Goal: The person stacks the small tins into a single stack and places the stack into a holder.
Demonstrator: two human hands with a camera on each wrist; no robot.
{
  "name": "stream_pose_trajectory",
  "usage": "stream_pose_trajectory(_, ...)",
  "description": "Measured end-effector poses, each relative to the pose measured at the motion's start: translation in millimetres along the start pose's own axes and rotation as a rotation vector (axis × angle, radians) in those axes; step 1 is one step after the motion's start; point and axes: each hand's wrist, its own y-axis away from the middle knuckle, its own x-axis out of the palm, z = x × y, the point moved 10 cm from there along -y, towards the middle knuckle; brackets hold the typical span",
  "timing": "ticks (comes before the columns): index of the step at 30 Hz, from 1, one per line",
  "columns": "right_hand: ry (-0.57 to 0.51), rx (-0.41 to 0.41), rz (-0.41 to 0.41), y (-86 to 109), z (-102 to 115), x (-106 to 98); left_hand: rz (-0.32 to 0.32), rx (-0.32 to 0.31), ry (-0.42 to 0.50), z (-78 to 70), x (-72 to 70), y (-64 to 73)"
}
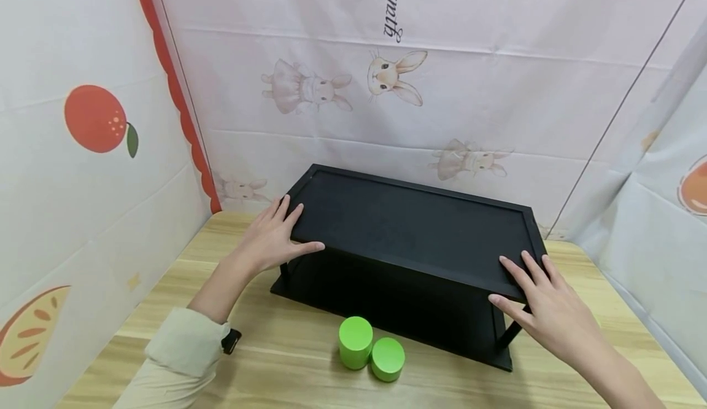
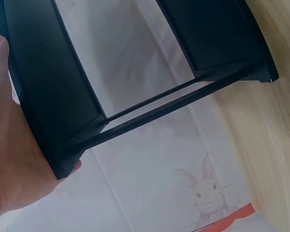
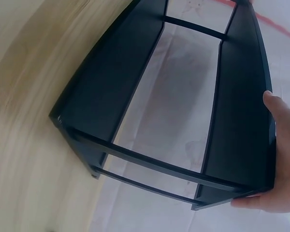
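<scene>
A black two-tier shelf (image 1: 409, 225) stands on the table, its top board raised on thin posts above a lower board (image 1: 386, 304). My left hand (image 1: 270, 237) rests on the top board's left end, fingers spread, thumb along the front edge. On the right end lies my right hand (image 1: 552, 304), its fingers stretched over the surface and its thumb at the front edge. The left wrist view shows the left hand (image 2: 14, 154) against the board's outer side; the right wrist view shows the right hand (image 3: 285, 159) likewise. Two green cylinders, one taller (image 1: 355, 341) and one shorter (image 1: 388, 360), stand before the shelf.
Behind the shelf hangs a pale cloth (image 1: 342, 120) printed with rabbits. White fruit-print cloth (image 1: 50, 169) walls the left side, and similar cloth (image 1: 663, 237) the right. The wooden table (image 1: 287, 360) extends in front. A small black device (image 1: 231, 340) is at the left wrist.
</scene>
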Motion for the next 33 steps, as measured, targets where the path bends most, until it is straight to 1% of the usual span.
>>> stream_pose_trajectory(5, -0.008, -0.012, -0.012, -2.1, -0.5, -1.1, -0.009, -0.004, 0.0, -1.2, -0.8, 1.1)
stream_pose_trajectory(12, -0.025, -0.011, -0.005, -3.1, -2.2, -1.8, -0.013, -0.013, 0.0, -2.7, -2.4, 3.3)
stream_pose_trajectory(26, -0.031, -0.043, -0.04, -6.1, -3.6, -2.3, -0.025, -0.032, 0.002, -4.1, -2.2, 7.7)
stream_pose_trajectory(33, -0.044, -0.036, -0.037, -7.2, -6.3, -2.5, -0.034, -0.036, -0.012, -5.9, -3.2, 9.6)
